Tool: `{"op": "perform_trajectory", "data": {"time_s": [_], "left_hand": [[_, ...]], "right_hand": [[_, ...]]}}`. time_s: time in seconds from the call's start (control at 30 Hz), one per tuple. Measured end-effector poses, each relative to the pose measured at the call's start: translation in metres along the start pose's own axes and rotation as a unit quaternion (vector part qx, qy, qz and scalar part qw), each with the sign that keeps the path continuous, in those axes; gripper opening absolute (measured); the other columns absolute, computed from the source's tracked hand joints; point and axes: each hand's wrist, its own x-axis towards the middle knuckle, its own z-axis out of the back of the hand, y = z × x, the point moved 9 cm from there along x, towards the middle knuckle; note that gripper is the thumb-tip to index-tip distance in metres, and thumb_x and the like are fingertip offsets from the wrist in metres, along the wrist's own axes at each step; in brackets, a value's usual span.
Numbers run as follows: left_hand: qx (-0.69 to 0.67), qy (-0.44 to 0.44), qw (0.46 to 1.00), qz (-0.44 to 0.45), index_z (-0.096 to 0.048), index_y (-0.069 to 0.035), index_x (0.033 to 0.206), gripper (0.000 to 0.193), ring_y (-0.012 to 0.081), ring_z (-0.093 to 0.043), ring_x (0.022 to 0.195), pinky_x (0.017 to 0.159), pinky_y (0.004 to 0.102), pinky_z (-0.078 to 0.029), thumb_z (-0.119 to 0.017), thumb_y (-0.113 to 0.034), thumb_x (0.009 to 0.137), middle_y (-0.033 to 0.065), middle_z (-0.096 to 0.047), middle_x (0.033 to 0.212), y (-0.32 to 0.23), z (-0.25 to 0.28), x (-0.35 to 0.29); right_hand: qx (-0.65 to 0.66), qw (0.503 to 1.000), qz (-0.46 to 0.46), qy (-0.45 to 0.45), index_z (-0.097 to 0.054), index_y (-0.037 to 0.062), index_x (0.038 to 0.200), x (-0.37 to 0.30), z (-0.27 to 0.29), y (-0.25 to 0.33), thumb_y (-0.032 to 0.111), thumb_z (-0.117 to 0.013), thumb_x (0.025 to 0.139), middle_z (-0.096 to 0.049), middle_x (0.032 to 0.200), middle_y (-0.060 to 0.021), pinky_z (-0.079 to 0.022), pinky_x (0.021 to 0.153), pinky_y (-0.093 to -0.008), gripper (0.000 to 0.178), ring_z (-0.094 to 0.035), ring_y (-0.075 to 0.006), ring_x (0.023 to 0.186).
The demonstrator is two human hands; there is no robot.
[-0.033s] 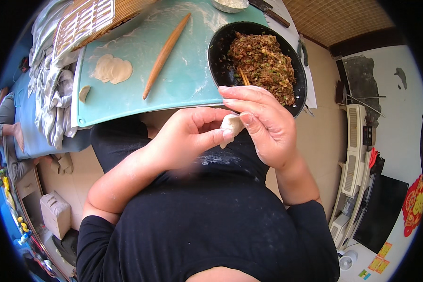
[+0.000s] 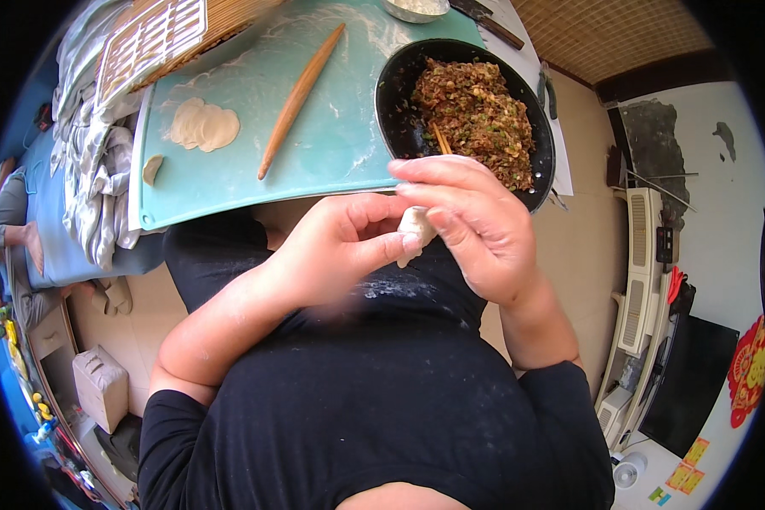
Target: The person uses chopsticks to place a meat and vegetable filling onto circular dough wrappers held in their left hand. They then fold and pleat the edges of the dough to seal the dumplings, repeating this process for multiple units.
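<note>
Both hands [image 2: 416,234] pinch dumpling [image 2: 416,225] shut above teal mat [image 2: 331,153] w/ rolling pin [image 2: 300,98], tan floor [image 2: 586,246].

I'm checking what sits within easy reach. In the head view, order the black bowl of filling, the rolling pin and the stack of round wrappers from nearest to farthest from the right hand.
From the right hand:
1. Black bowl of filling, just beyond its fingers, on the right.
2. Rolling pin, mid-mat, slanted.
3. Stack of round wrappers, far left of the mat.
</note>
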Motion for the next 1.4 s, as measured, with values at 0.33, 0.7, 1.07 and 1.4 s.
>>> {"op": "perform_trajectory", "data": {"time_s": [0.33, 0.7, 1.07, 1.4], "left_hand": [[-0.068, 0.041, 0.995, 0.054, -0.057, 0.002, 0.112, 0.029, 0.0097, -0.057, 0.091, 0.082, 0.0251, -0.045, -0.056, -0.016, 0.09, 0.005, -0.063, 0.099, 0.009, -0.002, -0.002], [-0.077, 0.02, 0.997, 0.023, -0.052, 0.001, 0.119, 0.037, 0.0145, -0.06, 0.089, 0.074, 0.0259, -0.048, -0.056, -0.022, 0.09, 0.0111, -0.063, 0.101, 0.007, 0.004, 0.001], [-0.142, 0.004, 0.99, 0.012, -0.052, -0.001, 0.116, 0.032, 0.0171, -0.061, 0.09, 0.078, 0.0292, -0.05, -0.057, -0.018, 0.089, 0.0085, -0.062, 0.103, 0.01, 0.009, 0.001], [-0.207, 0.011, 0.978, -0.003, -0.052, -0.002, 0.116, 0.031, 0.0183, -0.061, 0.09, 0.078, 0.0324, -0.052, -0.059, -0.014, 0.087, 0.0082, -0.061, 0.103, 0.01, 0.009, 0.0]], "right_hand": [[-0.088, 0.996, 0.027, 0.019, -0.061, 0.0011, 0.077, -0.002, 0.0, -0.005, 0.007, -0.061, 0.08, -0.063, 0.078, -0.0091, -0.047, 0.069, -0.0358, 0.007, -0.058, -0.0282, 0.071], [-0.122, 0.98, -0.056, 0.149, -0.054, 0.0035, 0.069, -0.013, -0.011, -0.023, 0.017, -0.056, 0.086, -0.051, 0.061, -0.0122, -0.041, 0.05, -0.0372, 0.021, -0.052, -0.0319, 0.054], [-0.08, 0.983, -0.105, 0.131, -0.056, 0.0023, 0.073, -0.016, -0.011, -0.026, 0.017, -0.054, 0.088, -0.052, 0.065, -0.0137, -0.041, 0.051, -0.0361, 0.021, -0.053, -0.0293, 0.058], [-0.02, 0.983, -0.124, 0.133, -0.052, 0.0025, 0.071, -0.015, -0.011, -0.027, 0.017, -0.054, 0.088, -0.05, 0.063, -0.0143, -0.041, 0.051, -0.038, 0.022, -0.051, -0.032, 0.056]]}}
